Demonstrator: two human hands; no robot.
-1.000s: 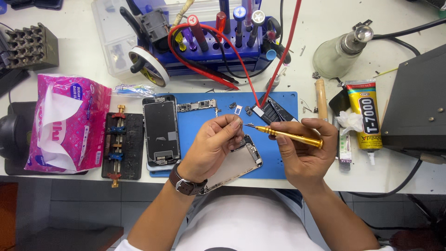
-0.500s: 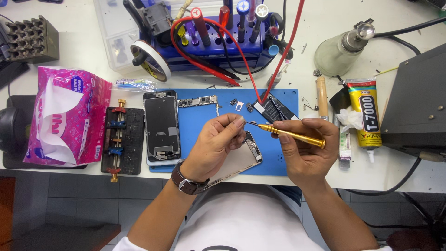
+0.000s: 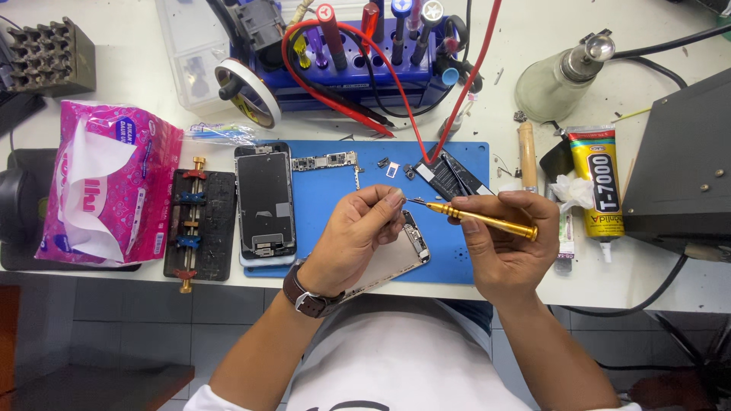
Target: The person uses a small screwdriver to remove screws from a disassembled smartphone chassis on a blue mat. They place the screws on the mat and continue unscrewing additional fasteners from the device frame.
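Pink tissue pack far L, black clamp jig next, then opened phone w/ screen up at the blue mat edge. L hand clamped on phone frame, mid-mat, tilted. R hand pinched shut on gold screwdriver, tip at L fingertips. Yellow glue tube far R.

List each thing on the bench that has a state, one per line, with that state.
Left hand: gripping the phone shell.
Right hand: holding the gold screwdriver.
Phone shell: opened, tilted off the blue mat.
Gold screwdriver: tip at the left fingertips.
Second phone: lying flat, screen dark.
Tissue pack: open, tissue sticking out.
Glue tube: lying flat.
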